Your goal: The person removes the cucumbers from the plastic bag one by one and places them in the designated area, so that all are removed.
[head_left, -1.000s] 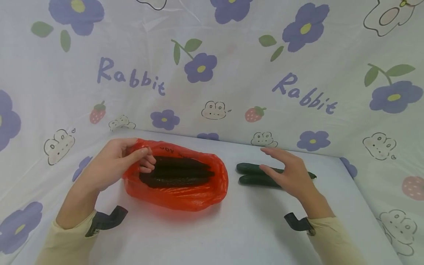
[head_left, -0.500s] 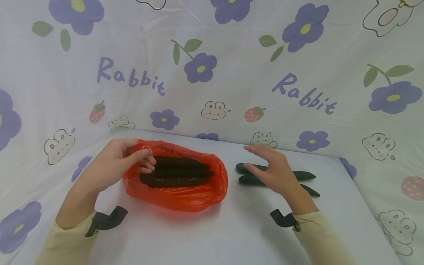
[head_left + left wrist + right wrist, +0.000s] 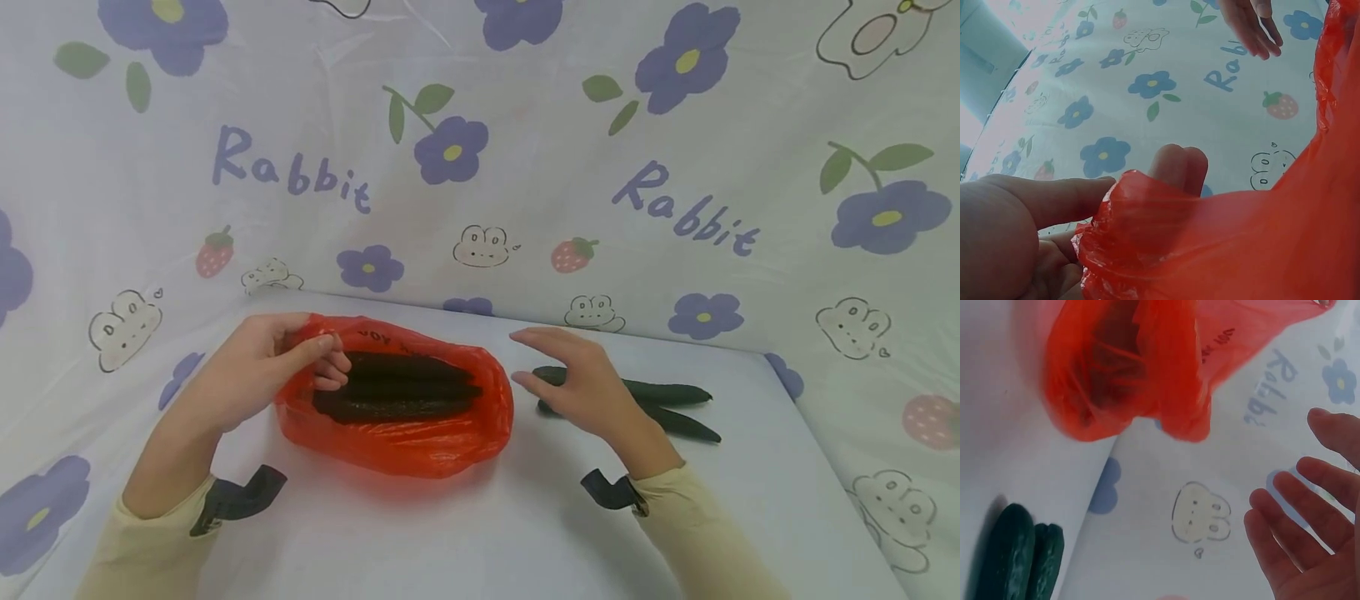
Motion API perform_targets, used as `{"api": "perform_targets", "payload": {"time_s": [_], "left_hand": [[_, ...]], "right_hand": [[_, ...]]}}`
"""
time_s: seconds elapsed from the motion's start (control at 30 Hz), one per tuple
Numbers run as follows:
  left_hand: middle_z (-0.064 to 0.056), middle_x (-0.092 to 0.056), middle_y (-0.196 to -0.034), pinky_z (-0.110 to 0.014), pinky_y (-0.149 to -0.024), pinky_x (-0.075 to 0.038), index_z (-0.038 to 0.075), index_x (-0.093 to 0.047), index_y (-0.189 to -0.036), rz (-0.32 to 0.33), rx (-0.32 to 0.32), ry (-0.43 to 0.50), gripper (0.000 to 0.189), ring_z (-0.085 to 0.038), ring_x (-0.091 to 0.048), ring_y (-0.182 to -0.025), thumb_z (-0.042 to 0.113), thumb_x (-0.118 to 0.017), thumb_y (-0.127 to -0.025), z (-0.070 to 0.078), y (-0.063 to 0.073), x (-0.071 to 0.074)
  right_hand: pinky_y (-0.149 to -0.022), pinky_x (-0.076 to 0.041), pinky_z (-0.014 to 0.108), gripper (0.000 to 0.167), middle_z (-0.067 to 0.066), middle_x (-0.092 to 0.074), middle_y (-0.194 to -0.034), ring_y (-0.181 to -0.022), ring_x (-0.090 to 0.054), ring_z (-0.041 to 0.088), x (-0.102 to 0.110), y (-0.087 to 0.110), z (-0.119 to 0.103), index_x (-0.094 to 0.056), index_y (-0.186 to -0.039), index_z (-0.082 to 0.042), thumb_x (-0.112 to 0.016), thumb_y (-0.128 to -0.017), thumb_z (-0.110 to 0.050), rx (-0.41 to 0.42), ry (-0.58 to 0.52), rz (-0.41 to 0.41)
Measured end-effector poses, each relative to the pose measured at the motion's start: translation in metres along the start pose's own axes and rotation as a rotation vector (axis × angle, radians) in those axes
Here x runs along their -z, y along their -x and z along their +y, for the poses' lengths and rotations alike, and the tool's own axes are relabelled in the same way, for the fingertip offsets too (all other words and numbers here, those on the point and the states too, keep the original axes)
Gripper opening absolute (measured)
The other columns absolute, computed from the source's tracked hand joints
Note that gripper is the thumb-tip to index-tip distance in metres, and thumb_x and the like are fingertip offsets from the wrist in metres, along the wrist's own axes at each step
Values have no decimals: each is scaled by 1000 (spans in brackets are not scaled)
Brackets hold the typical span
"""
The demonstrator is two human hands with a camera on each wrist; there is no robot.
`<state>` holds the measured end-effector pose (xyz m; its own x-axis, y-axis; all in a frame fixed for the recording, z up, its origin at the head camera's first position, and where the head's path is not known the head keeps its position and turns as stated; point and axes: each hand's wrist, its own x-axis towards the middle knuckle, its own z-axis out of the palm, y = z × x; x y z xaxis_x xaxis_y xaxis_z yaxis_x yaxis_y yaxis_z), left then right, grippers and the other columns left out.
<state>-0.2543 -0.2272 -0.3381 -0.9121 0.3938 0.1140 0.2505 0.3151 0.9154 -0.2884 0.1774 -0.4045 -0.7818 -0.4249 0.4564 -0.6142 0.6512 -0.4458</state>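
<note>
My left hand [image 3: 258, 367] pinches the left rim of a red plastic bag [image 3: 427, 450], the thin film caught between thumb and fingers [image 3: 1060, 200] in the left wrist view. The bag lies on its side with its mouth held wide, and several dark green cucumbers [image 3: 405, 390] lie lengthwise inside. Just right of the bag, my right hand [image 3: 581, 383] hovers with thumb and fingers spread and nothing between them. Behind and below it, two more cucumbers [image 3: 671, 392] lie side by side on the table, partly hidden by that hand in the head view.
A white table [image 3: 450, 542] carries everything. Behind it hangs a pale curtain [image 3: 525, 192] printed with flowers, rabbits and strawberries. Black wrist mounts [image 3: 236, 496] stick out inward from both sleeves.
My right hand has moved left, from over the loose cucumbers towards the bag, uncovering their right ends. The left hand keeps its hold on the bag, nearly still.
</note>
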Motion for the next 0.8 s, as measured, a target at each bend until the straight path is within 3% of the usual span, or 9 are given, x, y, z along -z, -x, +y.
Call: {"api": "perform_targets", "payload": {"time_s": [0.13,0.43,0.8], "left_hand": [[-19,-76,-103,-32,-86,-64,-7,-68,-119,0,-2,0,23,-37,-78,-95,13,-66,-110,0,0,0],[-19,-76,-103,-32,-86,-64,-8,-68,-118,3,-7,1,23,-33,-78,-94,14,-65,-111,-1,-1,-1],[-19,-76,-102,-33,-85,-65,-8,-68,-117,6,-12,3,24,-34,-78,-93,15,-65,-111,-3,-5,-5]], "right_hand": [[-103,-58,55,54,4,-70,-143,-136,-62,28,-7,-8,-9,-69,-147,-16,-86,-96,-17,21,-25,-29],[-100,-60,45,45,4,-73,-135,-130,-64,21,-30,-23,-20,-72,-141,-15,-84,-97,-16,151,-95,-101],[-107,-57,46,50,1,-69,-142,-135,-61,22,-49,-31,-27,-70,-146,-16,-84,-98,-18,121,-91,-204]]}}
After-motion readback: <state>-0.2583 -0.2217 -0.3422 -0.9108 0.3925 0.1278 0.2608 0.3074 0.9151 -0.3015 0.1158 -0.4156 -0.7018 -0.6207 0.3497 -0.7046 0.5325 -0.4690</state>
